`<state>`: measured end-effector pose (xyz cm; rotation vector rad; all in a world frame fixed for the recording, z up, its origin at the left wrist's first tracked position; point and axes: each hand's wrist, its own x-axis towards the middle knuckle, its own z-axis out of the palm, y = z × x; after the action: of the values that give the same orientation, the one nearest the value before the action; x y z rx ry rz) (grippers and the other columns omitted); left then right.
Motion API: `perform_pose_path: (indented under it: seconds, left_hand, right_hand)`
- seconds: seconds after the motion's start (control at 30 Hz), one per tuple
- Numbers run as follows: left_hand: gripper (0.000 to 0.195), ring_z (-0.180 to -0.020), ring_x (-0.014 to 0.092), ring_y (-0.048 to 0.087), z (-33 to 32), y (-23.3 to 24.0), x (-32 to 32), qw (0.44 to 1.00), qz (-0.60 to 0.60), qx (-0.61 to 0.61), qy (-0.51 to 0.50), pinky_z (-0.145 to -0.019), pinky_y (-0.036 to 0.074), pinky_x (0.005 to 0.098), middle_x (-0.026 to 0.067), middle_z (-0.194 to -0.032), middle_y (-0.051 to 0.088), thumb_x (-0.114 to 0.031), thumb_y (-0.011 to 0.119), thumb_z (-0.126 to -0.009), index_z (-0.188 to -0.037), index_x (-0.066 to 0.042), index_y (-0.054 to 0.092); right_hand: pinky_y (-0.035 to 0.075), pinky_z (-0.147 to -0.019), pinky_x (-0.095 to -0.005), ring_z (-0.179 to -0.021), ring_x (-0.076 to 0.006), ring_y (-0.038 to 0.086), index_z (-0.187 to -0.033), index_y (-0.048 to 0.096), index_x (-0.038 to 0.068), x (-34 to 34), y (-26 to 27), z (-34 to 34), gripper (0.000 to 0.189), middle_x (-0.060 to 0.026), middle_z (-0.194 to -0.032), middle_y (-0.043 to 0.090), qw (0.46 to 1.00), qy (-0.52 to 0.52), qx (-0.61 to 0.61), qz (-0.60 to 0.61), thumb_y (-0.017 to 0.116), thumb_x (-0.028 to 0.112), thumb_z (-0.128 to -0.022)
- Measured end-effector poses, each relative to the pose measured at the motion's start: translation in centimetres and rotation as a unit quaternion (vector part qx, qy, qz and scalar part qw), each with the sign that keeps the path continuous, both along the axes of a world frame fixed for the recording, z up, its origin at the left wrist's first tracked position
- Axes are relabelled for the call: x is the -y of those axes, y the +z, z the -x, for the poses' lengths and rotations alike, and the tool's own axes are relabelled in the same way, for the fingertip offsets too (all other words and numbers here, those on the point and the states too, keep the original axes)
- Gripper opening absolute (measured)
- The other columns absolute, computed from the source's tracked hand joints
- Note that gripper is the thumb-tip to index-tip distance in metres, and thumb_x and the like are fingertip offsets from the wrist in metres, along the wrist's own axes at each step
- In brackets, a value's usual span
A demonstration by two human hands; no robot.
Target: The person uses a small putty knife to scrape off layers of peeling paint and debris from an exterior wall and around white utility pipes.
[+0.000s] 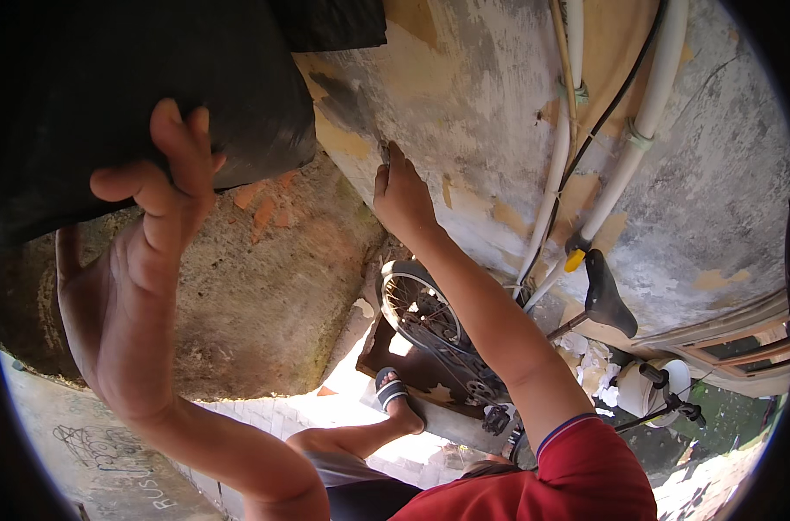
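Note:
My left hand is raised at the left with its fingers apart and nothing held. It stands before a large black sheet-like cover; whether its fingertips touch the cover I cannot tell. Reaching out to the peeling painted wall, my right hand grips a small scraper. Most of that tool is hidden by the fingers, and its far end lies against a grey patch of the wall. Yellowish and grey paint layers show around it.
A rough concrete block stands below the cover. White pipes and a black cable run along the wall. Beneath my right arm is a bicycle with a wheel and black saddle. A white bucket stands farther right.

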<state>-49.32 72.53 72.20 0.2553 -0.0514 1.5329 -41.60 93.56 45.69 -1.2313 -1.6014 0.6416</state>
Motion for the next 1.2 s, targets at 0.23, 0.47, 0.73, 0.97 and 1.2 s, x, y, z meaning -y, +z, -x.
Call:
perform_pose_path:
  seconds: [0.23,0.47,0.73,0.97,1.2]
  left_hand:
    - [0.082,-0.139,0.037,0.029,0.0,-0.9,-0.8,1.0,-0.007,0.015,-0.008,-0.102,0.042,0.0429,0.026,-0.154,0.015,-0.043,0.039,-0.106,-0.155,-0.019,-0.023]
    - [0.084,-0.14,0.036,0.029,0.7,-0.6,0.3,1.0,-0.007,0.02,0.007,-0.103,0.041,0.0419,0.0255,-0.154,0.015,-0.042,0.041,-0.106,-0.154,-0.018,-0.024]
    - [0.085,-0.141,0.035,0.03,0.9,0.5,0.5,1.0,-0.003,-0.018,-0.022,-0.102,0.043,0.0394,0.0241,-0.154,0.017,-0.038,0.042,-0.106,-0.154,-0.015,-0.024]
    - [0.091,-0.135,0.033,0.041,1.0,2.1,1.6,0.992,0.042,-0.095,0.072,-0.084,0.051,0.0365,0.028,-0.152,0.021,-0.046,0.047,-0.103,-0.153,-0.021,-0.026]
    - [0.087,-0.13,0.033,0.047,3.7,1.0,-0.1,0.995,0.074,-0.058,0.04,-0.079,0.051,0.0344,0.0247,-0.15,0.031,-0.041,0.049,-0.103,-0.157,-0.014,-0.014]
  right_hand:
    - [0.059,-0.075,-0.0457,-0.096,-0.0407,0.067,-0.152,0.025,-0.002,-5.5,5.8,2.8,0.062,-0.0296,-0.12,0.057,0.991,0.022,0.128,0.018,0.05,0.01,-0.096]
    - [0.06,-0.075,-0.0446,-0.095,-0.0398,0.068,-0.152,0.024,-0.004,-2.6,4.5,3.7,0.068,-0.0308,-0.118,0.056,0.994,0.058,0.065,0.066,0.054,0.004,-0.091]
    - [0.058,-0.078,-0.044,-0.098,-0.0354,0.068,-0.15,0.036,0.01,-10.3,6.6,5.5,0.059,-0.0224,-0.115,0.061,0.974,0.055,0.197,-0.1,0.052,0.005,-0.093]
    - [0.059,-0.069,-0.0449,-0.087,-0.035,0.069,-0.147,0.038,0.004,-3.6,0.6,6.2,0.052,-0.0222,-0.105,0.062,0.978,0.129,0.157,0.034,0.049,0.013,-0.097]
    - [0.06,-0.066,-0.0403,-0.089,-0.0349,0.069,-0.148,0.034,-0.005,-4.0,1.0,3.3,0.064,-0.0252,-0.113,0.059,0.977,0.042,0.208,0.018,0.059,0.005,-0.09]
